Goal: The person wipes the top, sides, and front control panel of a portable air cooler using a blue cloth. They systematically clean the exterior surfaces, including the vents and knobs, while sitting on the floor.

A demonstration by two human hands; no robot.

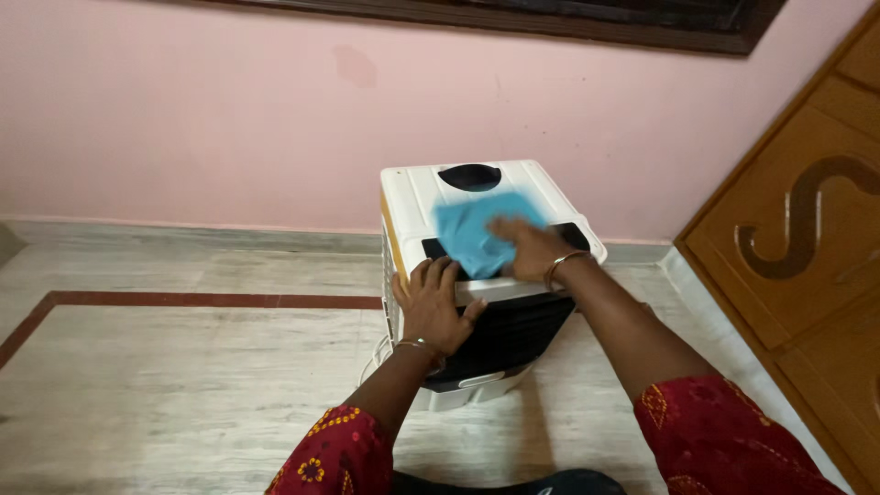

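Observation:
A white air cooler (412, 192) with a black front stands on the floor against the pink wall. My right hand (527, 247) presses a blue cloth (477, 229) flat onto the cooler's top, over the dark control strip. My left hand (431, 302) rests on the cooler's front top edge, fingers spread over it, gripping the corner. Both wrists wear thin bangles and both sleeves are red with a yellow print. A dark oval recess (469, 176) sits at the back of the top.
A carved wooden door (807, 238) stands at the right. The marble floor (183, 385) has a dark red inlaid line. A dark window frame (587, 18) runs along the top of the wall. A white cord (371, 359) loops beside the cooler's base.

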